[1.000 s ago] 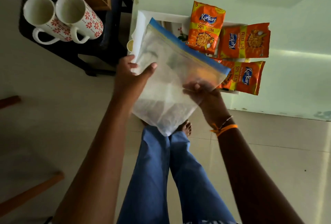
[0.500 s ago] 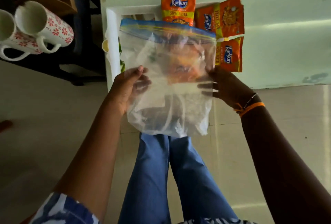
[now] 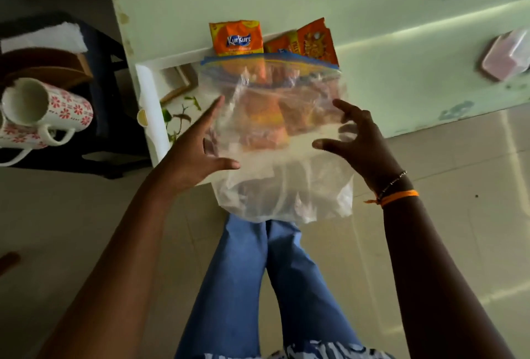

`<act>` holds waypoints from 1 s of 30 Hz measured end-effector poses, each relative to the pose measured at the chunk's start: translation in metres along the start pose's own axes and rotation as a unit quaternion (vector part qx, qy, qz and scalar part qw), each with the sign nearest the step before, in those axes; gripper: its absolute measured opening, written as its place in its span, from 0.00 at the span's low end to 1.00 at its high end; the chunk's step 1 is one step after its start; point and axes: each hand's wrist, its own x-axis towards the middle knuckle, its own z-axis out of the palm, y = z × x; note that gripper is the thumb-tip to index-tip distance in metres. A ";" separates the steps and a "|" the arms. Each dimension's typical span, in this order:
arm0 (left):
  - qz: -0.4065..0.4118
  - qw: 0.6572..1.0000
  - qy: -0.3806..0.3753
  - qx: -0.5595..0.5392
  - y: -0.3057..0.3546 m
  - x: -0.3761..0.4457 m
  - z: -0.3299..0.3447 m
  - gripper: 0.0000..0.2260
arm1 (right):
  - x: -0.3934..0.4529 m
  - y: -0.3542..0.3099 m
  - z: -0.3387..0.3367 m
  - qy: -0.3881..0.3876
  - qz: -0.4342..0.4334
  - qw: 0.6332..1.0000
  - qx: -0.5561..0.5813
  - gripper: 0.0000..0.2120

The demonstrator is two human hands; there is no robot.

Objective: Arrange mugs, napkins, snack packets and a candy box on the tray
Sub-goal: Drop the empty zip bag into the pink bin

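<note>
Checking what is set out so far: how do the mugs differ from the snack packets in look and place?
The mugs are white with red flowers; the snack packets are orange. The mugs lie on their sides on the dark stool at left; the packets lie flat on the white tray, partly behind the clear bag. Neither is held.

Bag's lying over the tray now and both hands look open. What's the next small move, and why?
Probably lift the clear zip bag off the white tray and set it aside. It drapes over the Kurkure packets, with the left hand and right hand spread at its sides, and the floral mugs lie on the side stool.
</note>
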 end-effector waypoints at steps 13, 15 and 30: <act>0.209 0.940 0.084 0.256 0.119 0.058 0.030 0.07 | 0.000 -0.028 -0.048 -0.054 -0.008 0.956 -0.287 0.24; 0.258 0.940 0.086 0.204 0.137 0.076 0.049 0.08 | 0.005 -0.022 -0.058 -0.022 -0.004 0.962 -0.271 0.18; -0.129 0.899 -0.321 -0.268 0.295 0.188 0.295 0.11 | 0.058 0.121 -0.290 0.107 0.115 0.871 0.465 0.21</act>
